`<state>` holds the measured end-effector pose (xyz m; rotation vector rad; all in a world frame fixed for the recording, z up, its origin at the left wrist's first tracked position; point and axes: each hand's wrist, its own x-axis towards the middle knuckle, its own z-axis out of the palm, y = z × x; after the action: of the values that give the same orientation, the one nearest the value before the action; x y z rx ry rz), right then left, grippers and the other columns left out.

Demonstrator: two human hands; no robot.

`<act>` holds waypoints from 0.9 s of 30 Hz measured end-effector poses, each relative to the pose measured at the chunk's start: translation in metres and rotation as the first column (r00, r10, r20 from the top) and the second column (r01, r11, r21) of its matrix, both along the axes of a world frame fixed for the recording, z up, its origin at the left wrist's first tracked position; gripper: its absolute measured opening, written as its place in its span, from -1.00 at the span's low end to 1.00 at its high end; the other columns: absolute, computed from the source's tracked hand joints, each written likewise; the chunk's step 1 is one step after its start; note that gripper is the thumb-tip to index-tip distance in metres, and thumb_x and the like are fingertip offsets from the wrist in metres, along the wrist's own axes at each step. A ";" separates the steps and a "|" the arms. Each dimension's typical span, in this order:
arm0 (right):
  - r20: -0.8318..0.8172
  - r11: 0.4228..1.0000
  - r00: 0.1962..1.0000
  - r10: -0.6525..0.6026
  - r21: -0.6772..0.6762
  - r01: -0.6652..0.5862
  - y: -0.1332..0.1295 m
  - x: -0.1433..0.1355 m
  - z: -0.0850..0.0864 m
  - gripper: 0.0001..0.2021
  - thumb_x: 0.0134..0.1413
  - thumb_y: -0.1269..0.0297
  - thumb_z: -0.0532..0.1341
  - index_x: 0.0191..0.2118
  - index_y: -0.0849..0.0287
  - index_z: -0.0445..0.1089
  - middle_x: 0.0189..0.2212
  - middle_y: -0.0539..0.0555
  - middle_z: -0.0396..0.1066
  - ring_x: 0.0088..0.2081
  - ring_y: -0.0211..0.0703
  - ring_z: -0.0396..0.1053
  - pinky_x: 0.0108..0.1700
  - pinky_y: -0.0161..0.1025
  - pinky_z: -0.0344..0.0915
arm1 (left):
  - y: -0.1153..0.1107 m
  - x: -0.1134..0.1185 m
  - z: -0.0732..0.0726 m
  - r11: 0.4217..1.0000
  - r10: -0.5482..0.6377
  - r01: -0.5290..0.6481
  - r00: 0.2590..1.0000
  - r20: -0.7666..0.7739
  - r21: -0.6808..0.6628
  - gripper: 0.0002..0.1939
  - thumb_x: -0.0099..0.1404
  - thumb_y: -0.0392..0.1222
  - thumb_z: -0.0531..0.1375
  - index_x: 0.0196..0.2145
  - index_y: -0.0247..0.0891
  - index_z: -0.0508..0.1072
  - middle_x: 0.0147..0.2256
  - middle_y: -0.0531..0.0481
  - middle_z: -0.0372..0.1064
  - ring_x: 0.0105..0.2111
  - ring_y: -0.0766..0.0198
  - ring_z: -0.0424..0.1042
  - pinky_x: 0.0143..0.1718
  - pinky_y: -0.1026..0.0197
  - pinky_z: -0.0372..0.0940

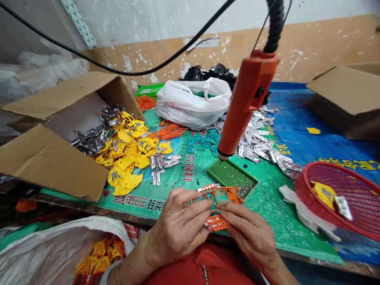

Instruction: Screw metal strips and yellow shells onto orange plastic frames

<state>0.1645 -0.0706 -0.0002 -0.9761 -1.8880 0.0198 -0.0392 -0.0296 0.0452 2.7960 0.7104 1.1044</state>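
Both my hands hold an orange plastic frame piece (pixel 233 194) with openwork struts, close to the table's front edge. My left hand (pixel 185 217) pinches it from the left, fingers closed near a silvery strip on its upper edge. From the right, my right hand (pixel 249 229) grips it with thumb and fingers pressed together. Just beyond the piece lies a green gridded tray (pixel 227 172) with small metal bits, likely screws, in its right corner. An orange-red electric screwdriver (pixel 249 103) hangs tip-down above the tray, touched by neither hand.
An open cardboard box (pixel 74 158) at left spills yellow parts (pixel 127 146) and silvery pieces. Behind stand a white plastic bag (pixel 192 103) and orange parts (pixel 169 130). More silvery pieces (pixel 258 138) lie right of the screwdriver. A red basket (pixel 353 174) sits at right.
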 end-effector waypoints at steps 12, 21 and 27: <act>-0.064 0.997 0.997 -0.040 -0.069 0.036 -0.004 -0.002 -0.015 -0.83 0.15 0.39 0.18 -0.17 0.21 0.48 -0.30 0.19 0.55 -0.27 -0.17 0.54 -0.27 -0.34 0.48 | 0.001 0.007 -0.002 0.995 -0.062 0.063 0.998 0.016 -0.071 -0.93 0.21 -0.39 0.21 -0.37 -0.31 0.49 -0.28 -0.01 0.55 -0.07 0.13 0.33 -0.08 0.05 0.22; -0.119 0.988 0.993 -0.012 -0.152 -0.006 -0.002 -0.008 -0.012 -0.84 0.14 0.38 0.19 -0.17 0.15 0.47 -0.33 0.14 0.54 -0.32 -0.17 0.53 -0.32 -0.33 0.48 | 0.004 0.004 -0.008 0.971 -0.090 0.102 0.994 0.061 -0.216 -0.87 0.23 -0.42 0.15 -0.40 -0.28 0.46 -0.41 0.06 0.54 -0.27 0.28 0.47 0.01 0.00 0.09; -0.168 0.951 0.984 0.064 -0.289 -0.111 -0.001 -0.010 -0.010 -0.90 0.13 0.40 0.21 -0.23 0.19 0.45 -0.39 0.09 0.51 -0.35 -0.24 0.49 -0.31 -0.38 0.42 | 0.006 0.004 -0.003 0.926 -0.080 0.082 0.997 0.019 -0.368 -0.87 0.24 -0.41 0.16 -0.39 -0.24 0.47 -0.40 0.07 0.52 -0.28 0.24 0.43 -0.01 -0.01 0.09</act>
<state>0.1544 -0.0720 -0.0105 -1.0568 -1.8116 0.4345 -0.0349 -0.0240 0.0423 2.4790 0.7094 0.8567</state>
